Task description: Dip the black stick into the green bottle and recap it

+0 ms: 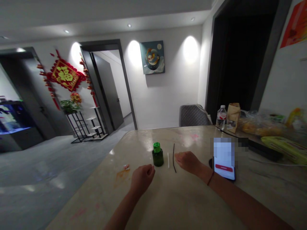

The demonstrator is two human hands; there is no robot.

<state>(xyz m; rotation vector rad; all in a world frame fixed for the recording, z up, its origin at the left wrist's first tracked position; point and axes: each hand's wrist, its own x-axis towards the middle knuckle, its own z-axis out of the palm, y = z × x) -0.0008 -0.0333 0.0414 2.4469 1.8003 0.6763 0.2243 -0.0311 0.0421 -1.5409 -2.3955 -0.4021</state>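
Note:
A dark green bottle with a bright green cap stands upright on the table. To its right lies a short white stick, and beyond that a thin, slightly bent black strip. My left hand is curled into a fist on the table, just in front and left of the bottle. Closed as well, my right hand rests close to the right side of the black strip. I see nothing held in either fist.
A phone with a lit screen stands right of my right forearm. Farther right are a water bottle, a paper bag, plastic-wrapped food and a yellow-green packet. A grey chair is behind the table.

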